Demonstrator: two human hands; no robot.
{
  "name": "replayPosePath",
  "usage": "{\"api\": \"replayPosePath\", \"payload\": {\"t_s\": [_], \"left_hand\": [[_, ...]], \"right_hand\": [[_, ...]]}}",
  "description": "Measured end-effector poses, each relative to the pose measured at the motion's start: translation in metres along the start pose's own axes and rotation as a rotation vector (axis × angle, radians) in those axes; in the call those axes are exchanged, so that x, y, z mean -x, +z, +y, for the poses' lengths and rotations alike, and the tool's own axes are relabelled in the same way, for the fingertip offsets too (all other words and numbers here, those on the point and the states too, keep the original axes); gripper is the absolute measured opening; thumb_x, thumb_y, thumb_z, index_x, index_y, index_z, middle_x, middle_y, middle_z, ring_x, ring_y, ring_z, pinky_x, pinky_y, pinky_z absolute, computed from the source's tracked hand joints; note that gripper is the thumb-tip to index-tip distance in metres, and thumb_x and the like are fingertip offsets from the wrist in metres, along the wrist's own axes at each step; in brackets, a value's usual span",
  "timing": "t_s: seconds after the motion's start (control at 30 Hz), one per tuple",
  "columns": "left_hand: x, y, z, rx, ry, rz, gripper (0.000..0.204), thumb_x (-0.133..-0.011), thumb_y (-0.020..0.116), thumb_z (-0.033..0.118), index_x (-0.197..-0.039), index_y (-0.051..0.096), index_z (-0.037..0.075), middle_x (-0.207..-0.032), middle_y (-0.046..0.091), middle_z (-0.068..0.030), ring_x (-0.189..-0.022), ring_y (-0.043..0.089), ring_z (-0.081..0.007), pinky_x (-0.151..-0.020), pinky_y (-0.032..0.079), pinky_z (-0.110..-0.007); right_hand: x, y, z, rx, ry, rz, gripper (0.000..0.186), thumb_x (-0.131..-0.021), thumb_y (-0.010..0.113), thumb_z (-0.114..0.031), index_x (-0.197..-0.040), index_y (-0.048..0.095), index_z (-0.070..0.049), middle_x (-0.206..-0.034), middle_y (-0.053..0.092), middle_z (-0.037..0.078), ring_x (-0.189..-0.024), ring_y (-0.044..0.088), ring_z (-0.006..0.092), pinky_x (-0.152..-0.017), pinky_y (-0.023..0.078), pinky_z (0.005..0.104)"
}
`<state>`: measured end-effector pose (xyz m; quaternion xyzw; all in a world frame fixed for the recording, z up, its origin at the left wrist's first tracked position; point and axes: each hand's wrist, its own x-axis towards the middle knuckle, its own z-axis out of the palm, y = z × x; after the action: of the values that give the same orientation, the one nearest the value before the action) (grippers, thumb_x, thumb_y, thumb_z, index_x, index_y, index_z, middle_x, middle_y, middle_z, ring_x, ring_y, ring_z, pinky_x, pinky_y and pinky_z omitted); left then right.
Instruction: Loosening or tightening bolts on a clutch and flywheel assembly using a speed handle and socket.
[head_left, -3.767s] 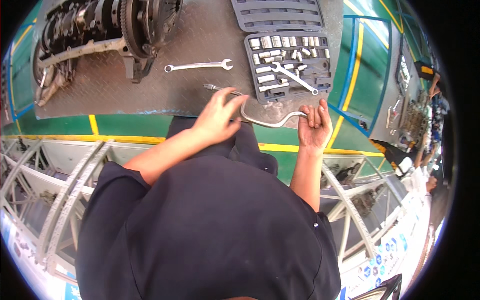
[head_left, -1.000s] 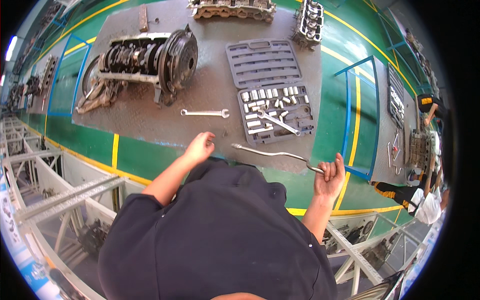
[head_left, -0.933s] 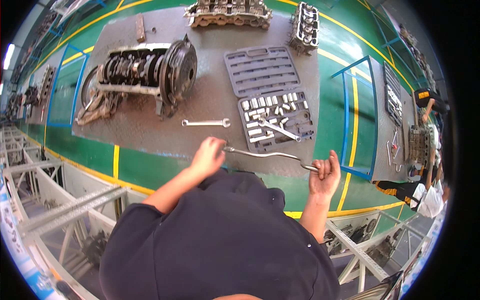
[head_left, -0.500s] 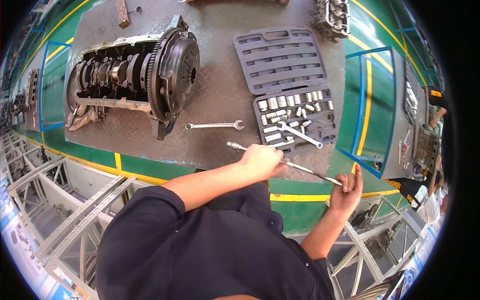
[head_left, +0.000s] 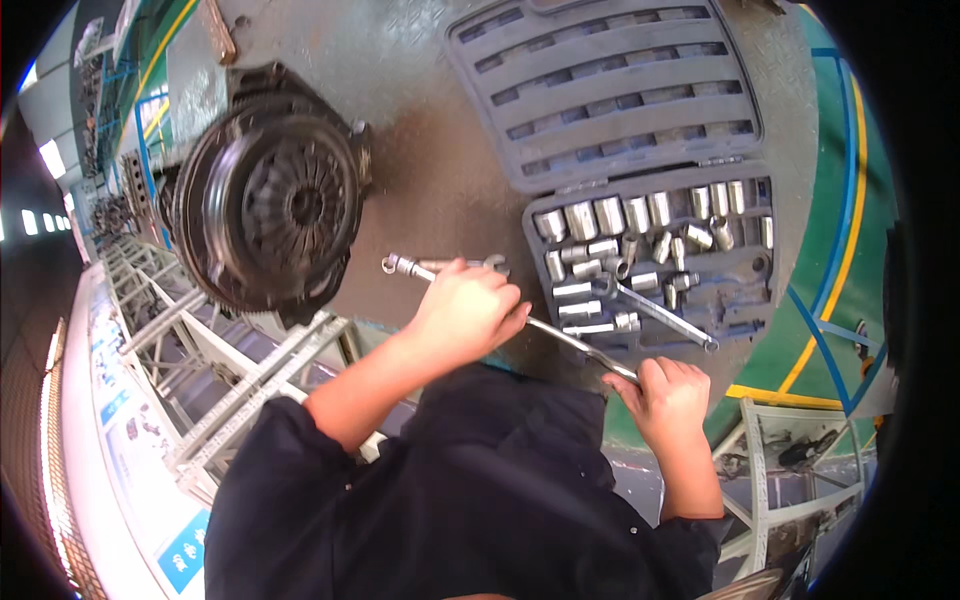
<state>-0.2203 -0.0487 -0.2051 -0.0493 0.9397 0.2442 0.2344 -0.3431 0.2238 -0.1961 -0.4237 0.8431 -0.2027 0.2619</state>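
My left hand (head_left: 470, 310) grips a long cranked steel socket handle (head_left: 560, 338) near its left end, where a chrome fitting (head_left: 405, 266) sticks out past my fingers. My right hand (head_left: 668, 395) is closed on the bent right end of the same handle. Behind the handle a combination wrench (head_left: 490, 265) lies partly hidden on the metal table. Just right and above sits an open grey socket case (head_left: 600, 90) with several chrome sockets (head_left: 580, 218) and another combination wrench (head_left: 665, 318) lying across them.
An engine assembly with a clutch and flywheel (head_left: 270, 205) stands on the metal table (head_left: 420, 170) at left. A flat rusty bar (head_left: 218, 35) lies at the back. A green floor (head_left: 840, 200) with yellow and blue lines is at right, and white metal frames (head_left: 200, 350) run along the lower left.
My left hand has come onto the handle, and the handle has moved toward the flywheel end of the engine. My right hand has turned knuckles-up. The view has also turned and come closer.
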Motion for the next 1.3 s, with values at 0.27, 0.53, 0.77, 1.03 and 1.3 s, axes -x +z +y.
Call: {"api": "replayPosePath", "payload": {"t_s": [0.27,0.53,0.77,1.03,1.3], "left_hand": [[-0.045,-0.013,-0.006,0.004,-0.239,0.154,0.024,-0.081,0.075,0.025,-0.078,0.058,0.007,-0.069,0.055,-0.0066,-0.067,0.058,-0.0282,-0.065,0.042,-0.040],[-0.100,-0.012,-0.035,-0.190,-0.214,0.178,0.038,-0.076,0.078,0.030,-0.097,0.061,0.004,-0.083,0.054,-0.0100,-0.077,0.056,-0.0310,-0.076,0.043,-0.041],[-0.095,-0.007,-0.051,-0.290,-0.344,0.117,0.050,-0.073,0.080,0.038,-0.117,0.066,0.020,-0.090,0.055,-0.0073,-0.089,0.055,-0.0267,-0.085,0.040,-0.044],[-0.082,-0.001,-0.064,-0.192,-0.429,0.293,0.033,-0.077,0.080,0.026,-0.100,0.064,0.010,-0.088,0.060,-0.0049,-0.086,0.057,-0.0259,-0.081,0.040,-0.038],[-0.077,-0.005,-0.071,-0.144,-0.405,0.349,0.010,-0.085,0.068,0.010,-0.095,0.065,0.010,-0.086,0.057,-0.0042,-0.084,0.056,-0.0253,-0.084,0.040,-0.039]], "right_hand": [[-0.060,0.000,0.026,-0.105,-0.023,0.097,0.049,-0.066,0.089,-0.031,-0.061,0.044,-0.012,-0.055,0.041,0.003,-0.050,0.046,0.0254,-0.049,0.034,0.0382],[-0.127,-0.001,0.019,-0.114,-0.060,0.053,0.050,-0.075,0.085,-0.034,-0.060,0.042,-0.011,-0.055,0.037,0.002,-0.045,0.043,0.0206,-0.044,0.032,0.0335],[-0.165,0.011,0.005,-0.139,-0.098,0.070,0.048,-0.078,0.080,-0.037,-0.061,0.043,-0.011,-0.056,0.039,0.002,-0.045,0.045,0.0200,-0.043,0.035,0.0329],[-0.165,0.009,-0.004,-0.124,-0.123,0.048,0.048,-0.077,0.080,-0.035,-0.059,0.042,-0.012,-0.054,0.037,0.002,-0.043,0.044,0.0188,-0.041,0.034,0.0320],[-0.165,0.013,-0.003,-0.194,-0.129,0.078,0.051,-0.072,0.086,-0.030,-0.059,0.040,-0.012,-0.053,0.037,0.002,-0.043,0.042,0.0200,-0.041,0.033,0.0332]]}}
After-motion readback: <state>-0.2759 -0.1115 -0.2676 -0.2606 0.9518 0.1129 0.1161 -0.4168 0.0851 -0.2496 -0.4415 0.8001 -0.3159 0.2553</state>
